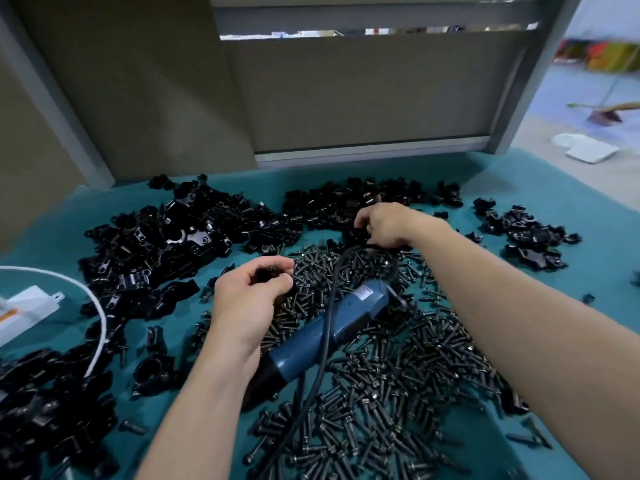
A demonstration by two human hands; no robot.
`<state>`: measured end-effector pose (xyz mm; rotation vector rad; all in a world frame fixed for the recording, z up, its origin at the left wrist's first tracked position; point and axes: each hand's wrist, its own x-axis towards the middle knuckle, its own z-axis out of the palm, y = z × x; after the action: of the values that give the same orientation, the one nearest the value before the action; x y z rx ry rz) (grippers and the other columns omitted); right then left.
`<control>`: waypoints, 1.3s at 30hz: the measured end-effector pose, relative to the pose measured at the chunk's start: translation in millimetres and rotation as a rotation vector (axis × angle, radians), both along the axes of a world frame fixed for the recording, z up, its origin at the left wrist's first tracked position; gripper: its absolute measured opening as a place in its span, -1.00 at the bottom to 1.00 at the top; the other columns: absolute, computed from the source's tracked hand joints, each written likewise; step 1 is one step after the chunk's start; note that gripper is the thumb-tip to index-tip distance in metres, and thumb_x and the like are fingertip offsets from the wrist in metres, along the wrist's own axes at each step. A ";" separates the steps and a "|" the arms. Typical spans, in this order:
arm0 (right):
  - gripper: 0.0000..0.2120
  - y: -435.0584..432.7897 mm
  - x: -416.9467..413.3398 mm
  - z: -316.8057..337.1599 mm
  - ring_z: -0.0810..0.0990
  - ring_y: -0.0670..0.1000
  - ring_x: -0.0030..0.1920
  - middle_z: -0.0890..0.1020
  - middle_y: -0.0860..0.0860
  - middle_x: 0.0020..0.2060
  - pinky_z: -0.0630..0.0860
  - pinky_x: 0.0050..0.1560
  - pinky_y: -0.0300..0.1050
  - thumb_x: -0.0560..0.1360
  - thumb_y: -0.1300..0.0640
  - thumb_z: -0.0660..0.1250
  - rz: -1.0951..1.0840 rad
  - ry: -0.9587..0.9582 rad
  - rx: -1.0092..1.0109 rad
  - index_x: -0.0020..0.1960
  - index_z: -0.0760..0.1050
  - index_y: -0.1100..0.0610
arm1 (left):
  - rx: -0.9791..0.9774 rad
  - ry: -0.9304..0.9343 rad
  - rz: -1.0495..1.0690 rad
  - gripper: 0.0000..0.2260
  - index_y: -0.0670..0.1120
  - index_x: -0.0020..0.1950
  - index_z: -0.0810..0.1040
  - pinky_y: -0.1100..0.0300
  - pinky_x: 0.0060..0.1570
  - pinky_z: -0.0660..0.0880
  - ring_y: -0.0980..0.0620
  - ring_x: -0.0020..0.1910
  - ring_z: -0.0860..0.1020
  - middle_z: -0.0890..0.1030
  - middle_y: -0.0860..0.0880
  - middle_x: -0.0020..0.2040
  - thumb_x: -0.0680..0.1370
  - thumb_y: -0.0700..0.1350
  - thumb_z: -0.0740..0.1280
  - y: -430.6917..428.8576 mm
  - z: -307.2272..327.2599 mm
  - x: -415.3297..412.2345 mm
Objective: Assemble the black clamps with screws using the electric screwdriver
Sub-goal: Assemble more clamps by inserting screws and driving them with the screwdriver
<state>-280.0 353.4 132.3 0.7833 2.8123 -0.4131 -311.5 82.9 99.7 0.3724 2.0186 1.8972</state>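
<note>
No text, number or brand can be read anywhere. The electric screwdriver (313, 336), lying on the surface, has a small pale label (363, 292) on its blue body, near the end where the cord comes out. The print on it is only a grey smear, too blurred to make out. At the left edge a white box (29, 308) has an orange mark on its top, but no letters show. The bright coloured shapes (599, 55) far off at the upper right are too blurred to tell whether they carry writing.
</note>
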 end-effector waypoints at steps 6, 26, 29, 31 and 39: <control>-0.82 4.2 3.3 -8.6 0.66 0.16 0.01 0.72 0.13 0.06 0.60 0.05 -0.03 0.64 0.19 0.32 -0.097 0.237 0.038 0.09 0.68 0.20 | -0.050 0.065 -0.048 -0.68 0.15 -0.17 0.76 0.22 0.03 0.49 0.14 0.00 0.66 0.74 0.18 -0.13 0.51 -0.31 0.51 11.2 4.3 5.6; -0.84 -16.7 24.7 -6.2 0.61 -0.01 -0.26 0.70 -0.03 -0.20 0.52 -0.31 -0.18 0.59 0.22 0.39 -0.494 0.855 -0.380 -0.08 0.63 -0.03 | -0.101 0.148 -0.040 -0.64 0.17 -0.18 0.76 0.33 -0.07 0.44 0.29 -0.10 0.64 0.72 0.25 -0.13 0.51 -0.33 0.50 -54.8 15.9 6.1; -0.83 -34.7 22.8 -5.9 0.69 0.04 -0.16 0.71 0.00 -0.19 0.64 -0.12 -0.02 0.61 0.22 0.34 -0.459 0.904 -0.487 -0.06 0.56 -0.04 | -0.097 0.134 -0.054 -0.64 0.17 -0.19 0.75 0.39 -0.10 0.40 0.43 -0.13 0.60 0.70 0.29 -0.14 0.52 -0.34 0.50 -54.6 10.8 8.9; -0.83 -43.5 19.3 -9.3 0.74 0.06 -0.12 0.71 0.05 -0.16 0.69 0.05 0.07 0.60 0.27 0.33 -0.478 0.884 -0.579 -0.06 0.56 0.03 | -0.116 0.147 -0.040 -0.64 0.17 -0.19 0.75 0.41 -0.10 0.38 0.42 -0.10 0.60 0.70 0.31 -0.14 0.52 -0.33 0.50 -51.5 7.9 8.5; -0.81 -89.6 44.6 14.8 0.60 -0.02 -0.24 0.76 0.09 -0.11 0.58 -0.16 -0.07 0.67 0.26 0.23 -0.437 1.017 -0.804 0.01 0.56 0.04 | -0.134 0.208 0.044 -0.67 0.21 -0.16 0.74 0.25 -0.29 0.39 0.00 -0.21 0.52 0.72 0.12 -0.23 0.53 -0.27 0.51 -49.8 -11.2 6.2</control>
<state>-235.4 263.8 147.1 1.1613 2.6609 -2.3793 -305.3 33.1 88.5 0.5127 2.2917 1.7999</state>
